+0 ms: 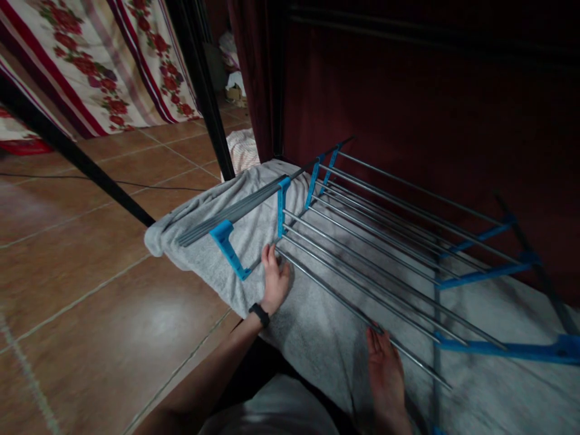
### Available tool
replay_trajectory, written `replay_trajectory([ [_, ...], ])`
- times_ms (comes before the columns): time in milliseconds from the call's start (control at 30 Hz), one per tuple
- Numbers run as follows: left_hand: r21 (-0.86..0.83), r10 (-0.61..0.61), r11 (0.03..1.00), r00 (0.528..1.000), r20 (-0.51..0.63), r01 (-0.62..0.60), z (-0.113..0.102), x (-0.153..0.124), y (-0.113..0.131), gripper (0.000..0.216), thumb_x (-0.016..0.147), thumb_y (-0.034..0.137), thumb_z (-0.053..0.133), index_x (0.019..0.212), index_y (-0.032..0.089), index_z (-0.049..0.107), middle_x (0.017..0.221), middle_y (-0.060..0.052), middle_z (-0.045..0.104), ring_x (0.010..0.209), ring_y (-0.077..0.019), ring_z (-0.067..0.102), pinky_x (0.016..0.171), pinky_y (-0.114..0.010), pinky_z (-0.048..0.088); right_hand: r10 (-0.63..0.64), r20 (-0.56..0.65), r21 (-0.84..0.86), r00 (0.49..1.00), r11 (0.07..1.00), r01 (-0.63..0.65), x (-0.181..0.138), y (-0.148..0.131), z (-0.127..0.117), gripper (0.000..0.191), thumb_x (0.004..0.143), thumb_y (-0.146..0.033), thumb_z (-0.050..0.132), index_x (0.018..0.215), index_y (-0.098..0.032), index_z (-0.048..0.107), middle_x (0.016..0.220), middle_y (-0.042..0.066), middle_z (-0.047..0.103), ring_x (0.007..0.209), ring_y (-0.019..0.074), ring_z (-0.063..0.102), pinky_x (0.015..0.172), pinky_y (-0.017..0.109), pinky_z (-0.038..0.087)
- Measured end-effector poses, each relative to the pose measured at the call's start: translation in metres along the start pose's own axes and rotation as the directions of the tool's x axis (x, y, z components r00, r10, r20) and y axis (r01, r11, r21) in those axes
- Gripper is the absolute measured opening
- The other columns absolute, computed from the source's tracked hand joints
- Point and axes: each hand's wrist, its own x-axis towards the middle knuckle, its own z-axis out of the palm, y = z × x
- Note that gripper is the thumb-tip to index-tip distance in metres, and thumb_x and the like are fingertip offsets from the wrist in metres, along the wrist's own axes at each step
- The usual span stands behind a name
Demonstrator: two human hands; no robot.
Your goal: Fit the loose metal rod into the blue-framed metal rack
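Note:
A folding drying rack with blue plastic brackets and thin metal rods lies spread on a grey blanket. My left hand, with a dark band on its wrist, is at the left end of the nearest metal rod; the rod passes between its fingers and thumb. Farther along that rod, my right hand has its fingertips around it, palm turned up. The rod's right end lies past a dark tube of the frame. A loose-ended blue bracket sits to the left of my left hand.
Grey tubes lie bunched at the rack's left side. Dark posts rise at the bed-like platform's corner. A dark red panel closes the back. Tiled floor spreads left, crossed by a thin cable, with a flowered curtain behind.

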Motion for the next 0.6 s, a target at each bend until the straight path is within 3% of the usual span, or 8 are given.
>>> replay_trajectory([
  [100, -0.274, -0.274, 0.932, 0.955, -0.111, 0.236, 0.005, 0.000, 0.002, 0.064, 0.081, 0.020, 0.083, 0.140, 0.030, 0.060, 0.147, -0.010, 0.064, 0.138, -0.0264, 0.064, 0.115, -0.038, 0.053, -0.001, 0.013, -0.006, 1.000, 1.000, 0.001, 0.003, 0.001, -0.003, 0.025, 0.076, -0.044, 0.094, 0.088, -0.028, 0.078, 0.102, -0.004, 0.084, 0.109, 0.0141, 0.077, 0.108, 0.031, 0.062],
  [200, -0.468, -0.476, 0.778, 0.880, -0.003, 0.419, 0.010, 0.001, 0.007, 0.048, 0.080, 0.024, 0.088, 0.123, 0.026, 0.067, 0.102, -0.002, 0.073, 0.093, -0.0182, 0.073, 0.088, -0.030, 0.060, 0.007, 0.032, 0.000, 0.999, 1.000, -0.007, 0.005, 0.001, -0.004, 0.026, 0.075, -0.044, 0.095, 0.089, -0.028, 0.079, 0.106, -0.004, 0.084, 0.111, 0.0137, 0.077, 0.106, 0.028, 0.063],
  [267, -0.521, -0.521, 0.684, 0.842, 0.140, 0.510, 0.012, 0.002, 0.012, 0.036, 0.080, 0.025, 0.090, 0.110, 0.022, 0.071, 0.088, 0.000, 0.072, 0.080, -0.0155, 0.070, 0.080, -0.028, 0.059, 0.009, 0.032, -0.003, 0.999, 1.000, -0.009, 0.004, 0.001, -0.004, 0.024, 0.077, -0.043, 0.094, 0.090, -0.029, 0.079, 0.108, -0.004, 0.085, 0.112, 0.0135, 0.078, 0.106, 0.028, 0.063],
  [333, -0.533, -0.530, 0.631, 0.815, 0.237, 0.565, 0.014, 0.002, 0.017, 0.028, 0.078, 0.024, 0.093, 0.098, 0.018, 0.073, 0.086, -0.004, 0.075, 0.079, -0.0154, 0.071, 0.078, -0.028, 0.060, 0.008, 0.039, -0.016, 0.999, 1.000, -0.007, 0.003, 0.001, -0.003, 0.023, 0.079, -0.044, 0.093, 0.091, -0.030, 0.080, 0.107, -0.005, 0.085, 0.112, 0.0138, 0.078, 0.108, 0.030, 0.063],
  [600, -0.515, -0.593, 0.572, 0.756, 0.278, 0.638, 0.016, -0.003, 0.018, 0.027, 0.070, 0.008, 0.096, 0.081, 0.016, 0.072, 0.079, -0.003, 0.075, 0.070, -0.0120, 0.070, 0.075, -0.025, 0.062, -0.015, 0.018, -0.003, 1.000, 1.000, 0.015, 0.004, 0.004, -0.004, 0.016, 0.083, -0.039, 0.090, 0.092, -0.028, 0.082, 0.105, 0.000, 0.086, 0.109, 0.0183, 0.080, 0.112, 0.039, 0.063],
])
